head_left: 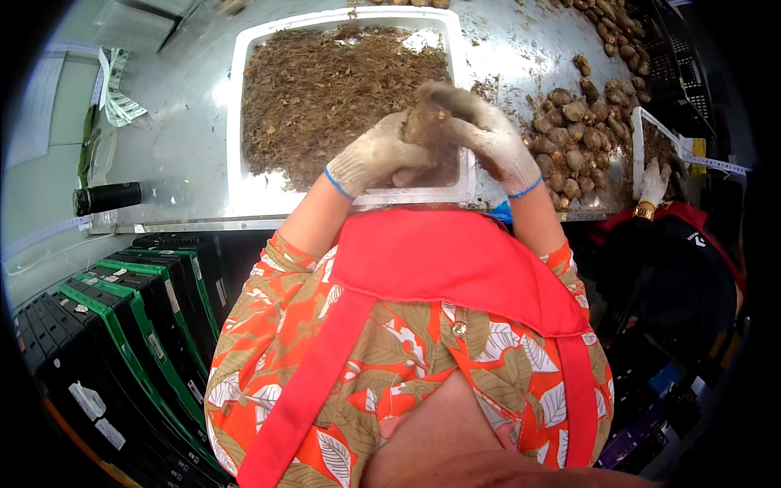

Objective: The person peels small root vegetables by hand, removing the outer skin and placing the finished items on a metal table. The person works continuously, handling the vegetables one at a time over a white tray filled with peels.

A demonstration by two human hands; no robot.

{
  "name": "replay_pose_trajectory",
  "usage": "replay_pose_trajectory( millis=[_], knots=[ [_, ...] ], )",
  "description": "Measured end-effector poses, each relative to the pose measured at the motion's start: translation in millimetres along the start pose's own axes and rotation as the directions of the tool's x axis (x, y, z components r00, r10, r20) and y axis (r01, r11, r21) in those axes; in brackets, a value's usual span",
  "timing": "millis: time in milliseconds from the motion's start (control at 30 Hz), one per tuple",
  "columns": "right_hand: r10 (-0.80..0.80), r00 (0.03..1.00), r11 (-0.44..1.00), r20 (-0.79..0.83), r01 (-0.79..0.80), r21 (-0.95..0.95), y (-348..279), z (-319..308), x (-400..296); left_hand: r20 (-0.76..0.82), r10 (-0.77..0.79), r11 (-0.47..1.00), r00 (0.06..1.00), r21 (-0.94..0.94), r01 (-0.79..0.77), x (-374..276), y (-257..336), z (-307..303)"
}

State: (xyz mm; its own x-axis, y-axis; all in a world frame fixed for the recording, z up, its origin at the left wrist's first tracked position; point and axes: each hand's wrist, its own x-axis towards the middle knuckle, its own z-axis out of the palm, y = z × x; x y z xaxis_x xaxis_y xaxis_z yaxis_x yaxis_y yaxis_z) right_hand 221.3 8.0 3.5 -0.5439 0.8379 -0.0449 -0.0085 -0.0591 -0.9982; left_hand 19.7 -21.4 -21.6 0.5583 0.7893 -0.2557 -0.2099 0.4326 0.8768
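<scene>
A brown, rough-skinned tuber that looks like taro (425, 124) is held between my two gloved hands above the near right part of a white foam box (237, 128). My left hand (385, 149), in a soiled knit glove with a blue cuff, grips it from the left and below. My right hand (488, 131), gloved alike, curls around its right and upper side; the fingers there are blurred by motion. Brown fibrous husk and root debris (329, 91) covers much of the box floor beneath. Another rounded lump (407, 177) shows under my left hand, partly hidden.
Tubers are heaped (576, 137) on the metal table (183, 152) to the right. Beyond them, a co-worker's gloved hand (654, 183) reaches into another white box (637, 131). A black cylinder (108, 198) lies at left. Black and green crates (134, 299) stand below the table edge.
</scene>
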Motion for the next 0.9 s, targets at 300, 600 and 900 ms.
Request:
replay_pose_trajectory(
  millis=[300, 600, 900],
  knots=[
    [0.035, 0.983, 0.995, -0.178, -0.019, 0.093, 16.3, 30.9, -2.8, -0.238, 0.072, 0.883, 0.969, 0.467, 0.049, 11.8, -3.0, 15.3],
    [0.280, 0.845, 0.877, -0.455, -0.034, 0.479, 30.0, 34.3, 26.5, -0.373, 0.257, 0.561, 0.892, 0.809, 0.176, 34.3, -8.8, 25.8],
    [-0.021, 0.960, 0.922, -0.279, -0.089, -0.376, -11.1, 2.5, -1.9, -0.318, 0.116, 0.738, 0.941, 0.661, 0.133, 20.4, 15.2, 8.9]
  ],
)
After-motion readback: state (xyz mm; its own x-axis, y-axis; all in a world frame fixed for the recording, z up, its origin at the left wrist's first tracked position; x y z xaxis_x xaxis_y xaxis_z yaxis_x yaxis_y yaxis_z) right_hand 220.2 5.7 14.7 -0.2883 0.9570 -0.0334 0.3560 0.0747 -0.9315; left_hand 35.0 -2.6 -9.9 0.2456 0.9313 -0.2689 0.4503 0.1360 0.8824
